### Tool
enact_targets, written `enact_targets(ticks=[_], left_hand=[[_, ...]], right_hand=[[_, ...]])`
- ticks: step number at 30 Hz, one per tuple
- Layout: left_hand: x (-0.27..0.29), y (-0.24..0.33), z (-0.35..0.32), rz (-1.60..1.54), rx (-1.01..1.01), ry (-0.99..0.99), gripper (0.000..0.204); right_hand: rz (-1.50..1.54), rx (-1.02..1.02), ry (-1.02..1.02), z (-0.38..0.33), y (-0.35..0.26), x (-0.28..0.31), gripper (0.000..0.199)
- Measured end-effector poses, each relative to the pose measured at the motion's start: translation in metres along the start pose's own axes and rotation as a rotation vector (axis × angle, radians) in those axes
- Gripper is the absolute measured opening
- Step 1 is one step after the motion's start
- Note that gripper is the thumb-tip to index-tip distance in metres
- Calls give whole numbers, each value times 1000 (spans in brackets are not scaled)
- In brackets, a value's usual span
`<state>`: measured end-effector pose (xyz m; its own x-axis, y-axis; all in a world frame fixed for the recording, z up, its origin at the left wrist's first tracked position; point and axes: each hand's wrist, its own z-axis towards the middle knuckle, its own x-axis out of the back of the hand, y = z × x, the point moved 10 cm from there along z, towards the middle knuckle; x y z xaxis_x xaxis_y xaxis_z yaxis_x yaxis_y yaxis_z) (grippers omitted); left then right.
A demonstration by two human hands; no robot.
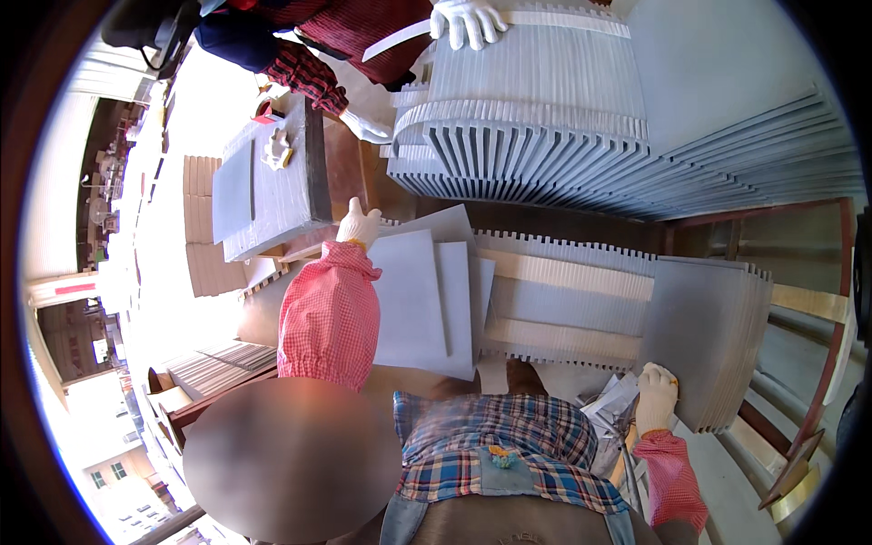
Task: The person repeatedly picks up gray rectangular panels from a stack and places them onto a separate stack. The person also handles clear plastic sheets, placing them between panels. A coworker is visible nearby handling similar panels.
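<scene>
My left hand [357, 224], in a white glove, has a finger stretched out above the left edge of several loose grey sheets [404, 291]. Nothing shows in it. In another white glove, my right hand [656, 398] has its fingers bent at the near edge of a grey panel [695, 331]; its fingertips are partly hidden. That panel covers the right end of a row of upright grey slotted pieces [568, 295], which has two pale strips across it. Crumpled silvery wrapping [613, 406] lies beside my right hand.
Across from me, a co-worker's gloved hand [468, 22] rests on a big grey slotted stack [536, 82]; the other gloved hand [365, 126] is at its left side. A wrapped block [313, 163] stands left, near brown boards [202, 227]. A reddish metal frame [845, 263] borders the right.
</scene>
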<state>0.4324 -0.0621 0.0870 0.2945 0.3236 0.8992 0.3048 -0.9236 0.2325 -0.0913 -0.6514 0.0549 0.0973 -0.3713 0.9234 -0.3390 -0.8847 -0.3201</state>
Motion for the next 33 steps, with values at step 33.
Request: enact_targets(ticks=[33], left_hand=[[-104, -339, -286, -497, 716, 1, 30]], right_hand=[[-537, -83, -144, 75, 15, -93, 35]])
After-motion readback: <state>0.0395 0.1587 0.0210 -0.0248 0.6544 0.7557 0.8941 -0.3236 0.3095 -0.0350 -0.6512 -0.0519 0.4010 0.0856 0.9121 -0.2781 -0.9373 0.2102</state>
